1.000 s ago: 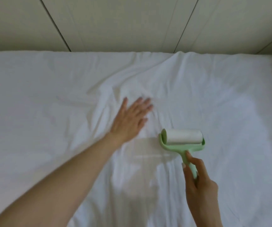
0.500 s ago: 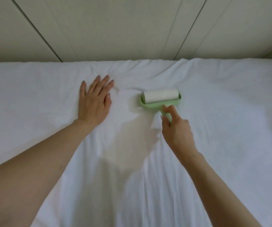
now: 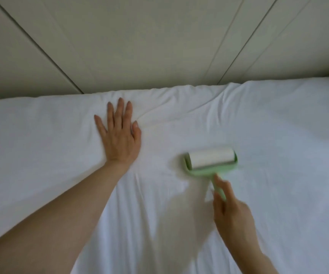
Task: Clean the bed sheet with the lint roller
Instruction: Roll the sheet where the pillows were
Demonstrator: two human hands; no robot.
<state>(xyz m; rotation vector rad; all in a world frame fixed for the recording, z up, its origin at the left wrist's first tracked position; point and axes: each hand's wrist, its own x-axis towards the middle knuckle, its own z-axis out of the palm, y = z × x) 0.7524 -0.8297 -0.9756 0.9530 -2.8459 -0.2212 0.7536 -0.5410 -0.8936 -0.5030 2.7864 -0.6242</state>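
Note:
A white bed sheet [image 3: 40, 155] covers the bed and fills the lower part of the view, with creases running toward the far edge. My left hand [image 3: 120, 135] lies flat on the sheet near the far edge, fingers straight and spread. My right hand [image 3: 231, 210] grips the green handle of the lint roller [image 3: 211, 161]. Its white roll rests on the sheet to the right of my left hand, and the roller and right hand are motion-blurred.
A pale panelled wall [image 3: 159, 46] with dark seams rises directly behind the bed's far edge. A ridge of folded sheet [image 3: 179, 109] runs diagonally from my left hand toward the far edge.
The roller went from mid-sheet up toward the far edge, then came back toward me and to the right. My left hand slid farther up the sheet and now lies flat near the far edge.

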